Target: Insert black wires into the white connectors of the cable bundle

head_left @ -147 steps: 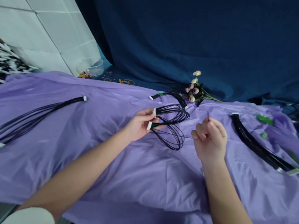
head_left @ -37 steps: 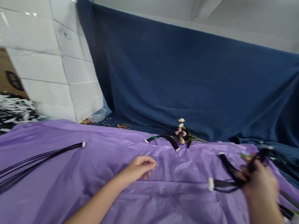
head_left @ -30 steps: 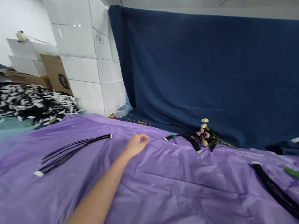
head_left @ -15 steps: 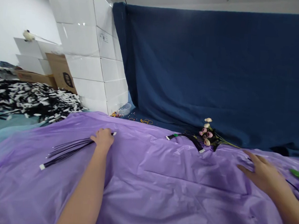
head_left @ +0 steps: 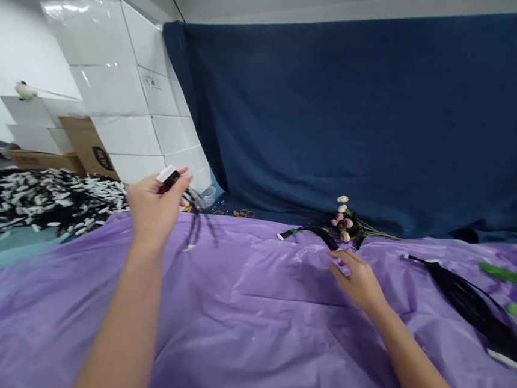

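Observation:
My left hand (head_left: 155,203) is raised above the purple sheet, pinching a black wire harness (head_left: 195,218) by its white connector end. The harness's loose wires hang down to the right, blurred, with a small white plug at the bottom. My right hand (head_left: 359,279) is low over the sheet, thumb and fingers apart, its fingertips beside the near end of a second black wire harness (head_left: 321,232). That harness lies curved on the sheet, with a white plug and a green band at its left end. Whether the fingertips touch it, I cannot tell.
Artificial flowers (head_left: 344,221) lie behind the second harness. A thick bundle of black harnesses (head_left: 466,300) and a green strip (head_left: 502,273) are on the right. White boxes (head_left: 113,94) stand back left, beside a heap of black-and-white harnesses (head_left: 45,199). A blue cloth (head_left: 337,116) hangs behind.
My left hand has lifted the harness off the sheet. My right hand has moved left from the right-hand bundle to the second harness. The view has shifted slightly.

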Demonstrator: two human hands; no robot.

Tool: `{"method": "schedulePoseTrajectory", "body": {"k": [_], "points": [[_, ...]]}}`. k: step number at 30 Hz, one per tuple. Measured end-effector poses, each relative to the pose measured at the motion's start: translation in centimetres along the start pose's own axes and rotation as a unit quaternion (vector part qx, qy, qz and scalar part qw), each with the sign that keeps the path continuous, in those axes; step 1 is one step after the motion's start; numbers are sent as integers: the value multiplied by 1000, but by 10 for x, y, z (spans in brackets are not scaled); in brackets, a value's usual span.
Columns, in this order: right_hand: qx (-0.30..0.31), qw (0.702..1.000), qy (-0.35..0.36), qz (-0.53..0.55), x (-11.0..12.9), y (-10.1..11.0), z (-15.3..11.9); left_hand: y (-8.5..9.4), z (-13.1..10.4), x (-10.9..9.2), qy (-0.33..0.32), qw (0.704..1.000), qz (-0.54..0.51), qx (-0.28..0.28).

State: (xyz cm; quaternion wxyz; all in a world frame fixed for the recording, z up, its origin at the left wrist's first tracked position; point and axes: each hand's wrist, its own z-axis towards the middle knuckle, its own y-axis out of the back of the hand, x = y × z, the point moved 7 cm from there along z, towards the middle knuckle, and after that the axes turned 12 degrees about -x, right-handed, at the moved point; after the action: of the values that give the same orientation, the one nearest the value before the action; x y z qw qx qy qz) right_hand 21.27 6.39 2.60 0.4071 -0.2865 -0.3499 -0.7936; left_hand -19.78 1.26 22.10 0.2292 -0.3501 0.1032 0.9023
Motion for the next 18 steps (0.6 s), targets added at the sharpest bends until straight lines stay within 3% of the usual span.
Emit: {"method": "schedulePoseTrajectory", "body": {"k": [4, 6, 9, 13, 16, 18], "points": [[-37, 993, -66, 90, -2, 9, 5, -40, -34, -43, 129, 963, -206, 120], [-34, 983, -107, 145, -4, 10, 5, -62, -63, -54, 199, 925, -254, 200], [13, 959, -162, 232, 1, 3, -2, -90, -113, -65, 288, 845, -314, 324], [137, 913, -195, 330, 41, -12, -22, -116, -167, -77, 357, 724, -400, 434], [328, 810, -188, 449, 96, -26, -50, -128, -186, -87, 381, 623, -500, 466], [393, 788, -173, 441, 119, -27, -65, -133, -192, -88, 397, 578, -536, 471]]}}
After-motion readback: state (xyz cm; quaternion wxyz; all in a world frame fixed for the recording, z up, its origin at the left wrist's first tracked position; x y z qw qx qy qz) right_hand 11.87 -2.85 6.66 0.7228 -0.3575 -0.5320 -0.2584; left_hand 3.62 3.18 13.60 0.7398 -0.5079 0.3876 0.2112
